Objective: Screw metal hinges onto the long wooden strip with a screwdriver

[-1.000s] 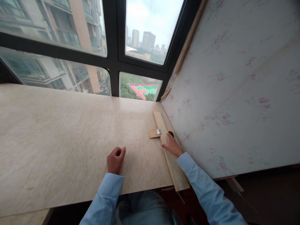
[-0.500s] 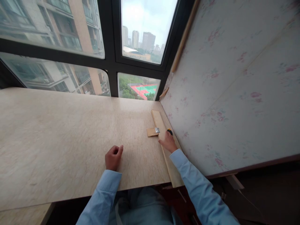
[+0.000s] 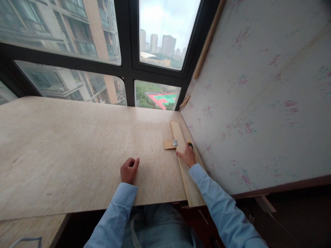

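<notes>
On the right of the stone-patterned sill lies a long pale wooden board [image 3: 177, 130], its near end jutting past the front edge. A metal hinge [image 3: 175, 143] joins its left edge to a small wooden piece [image 3: 169, 144]. My right hand [image 3: 187, 155] is closed across the board, thumb at its left edge and fingers over its top. Just beyond those fingers shows a black and yellow handle [image 3: 190, 144]; the rest of that tool is hidden. My left hand [image 3: 129, 170] rests on the sill in a loose fist, with nothing visible in it.
Beside the board rises a wall [image 3: 245, 103] with flowered paper. Dark window frames [image 3: 128, 58] stand along the back of the sill [image 3: 77, 148]. A grey bent wire-like thing [image 3: 28, 238] lies on the lower ledge at bottom left.
The view has shifted slightly, so the scene sits a little further right and the grey bent thing has come in at bottom left. Both hands keep nearly the same poses.
</notes>
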### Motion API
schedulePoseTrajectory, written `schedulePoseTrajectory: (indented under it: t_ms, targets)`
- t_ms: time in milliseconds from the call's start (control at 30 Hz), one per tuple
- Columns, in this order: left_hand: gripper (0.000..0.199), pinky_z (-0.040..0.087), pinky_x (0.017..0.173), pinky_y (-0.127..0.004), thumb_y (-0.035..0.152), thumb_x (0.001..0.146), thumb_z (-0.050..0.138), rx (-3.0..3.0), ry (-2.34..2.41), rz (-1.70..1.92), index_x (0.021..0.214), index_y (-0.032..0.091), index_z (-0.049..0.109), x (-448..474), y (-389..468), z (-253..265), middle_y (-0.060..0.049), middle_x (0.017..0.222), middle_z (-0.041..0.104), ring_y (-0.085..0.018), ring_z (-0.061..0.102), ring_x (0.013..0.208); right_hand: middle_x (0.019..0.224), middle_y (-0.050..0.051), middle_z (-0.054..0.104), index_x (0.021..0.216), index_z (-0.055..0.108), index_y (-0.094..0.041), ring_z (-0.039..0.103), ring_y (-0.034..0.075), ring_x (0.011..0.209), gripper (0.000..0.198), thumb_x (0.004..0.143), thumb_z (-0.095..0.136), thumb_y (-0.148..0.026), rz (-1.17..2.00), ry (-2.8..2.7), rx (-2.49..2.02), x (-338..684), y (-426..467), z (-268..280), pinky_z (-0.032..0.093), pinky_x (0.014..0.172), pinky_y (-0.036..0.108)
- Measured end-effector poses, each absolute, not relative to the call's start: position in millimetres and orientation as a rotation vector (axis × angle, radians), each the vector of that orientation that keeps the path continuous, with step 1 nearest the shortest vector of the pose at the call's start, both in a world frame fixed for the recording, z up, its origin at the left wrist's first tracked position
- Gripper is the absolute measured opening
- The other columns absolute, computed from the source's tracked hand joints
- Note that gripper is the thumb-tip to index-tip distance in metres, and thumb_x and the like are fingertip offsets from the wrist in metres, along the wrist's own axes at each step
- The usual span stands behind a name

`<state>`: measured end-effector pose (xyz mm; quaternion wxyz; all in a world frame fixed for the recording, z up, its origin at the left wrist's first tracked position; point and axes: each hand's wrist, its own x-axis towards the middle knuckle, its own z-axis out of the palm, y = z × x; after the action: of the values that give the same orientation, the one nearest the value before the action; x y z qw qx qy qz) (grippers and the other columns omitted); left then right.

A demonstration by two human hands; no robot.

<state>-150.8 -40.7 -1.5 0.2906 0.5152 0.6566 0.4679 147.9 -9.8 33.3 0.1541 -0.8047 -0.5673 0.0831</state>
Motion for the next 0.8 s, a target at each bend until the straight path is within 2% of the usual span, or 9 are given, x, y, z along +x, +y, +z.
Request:
schedulePoseTrajectory:
  t_ms: [200, 567, 800]
  targets:
    - [0.040, 0.035, 0.053, -0.024, 0.052, 0.078, 0.055, 1.369, 1.730, 1.258, 0.054, 0.021, 0.046, -150, -41, -1, 0.003, 0.048, 0.045, -0.013, 0.045, 0.051, 0.133, 0.032, 0.050, 0.143, 0.027, 0.002, 0.045, 0.044, 0.127, 0.094, 0.068, 0.066, -0.040, 0.211, -1.493, -2.135, 135, -27, 15, 0.038, 0.100, 0.053]
    - [0.038, 0.036, 0.053, -0.024, 0.051, 0.077, 0.055, 1.381, 1.725, 1.267, 0.055, 0.021, 0.046, -150, -41, -2, 0.003, 0.048, 0.047, -0.013, 0.046, 0.052, 0.130, 0.029, 0.052, 0.145, 0.026, 0.003, 0.047, 0.040, 0.124, 0.097, 0.068, 0.066, -0.040, 0.276, -1.476, -2.068, 88, -83, 12, 0.039, 0.102, 0.050]
    - [0.038, 0.036, 0.052, -0.024, 0.051, 0.077, 0.055, 1.354, 1.710, 1.269, 0.055, 0.021, 0.046, -150, -43, -1, 0.003, 0.048, 0.047, -0.013, 0.046, 0.052, 0.129, 0.027, 0.052, 0.147, 0.022, -0.003, 0.047, 0.041, 0.123, 0.097, 0.068, 0.068, -0.038, 0.246, -1.500, -2.065, 74, -90, 6, 0.040, 0.100, 0.053]
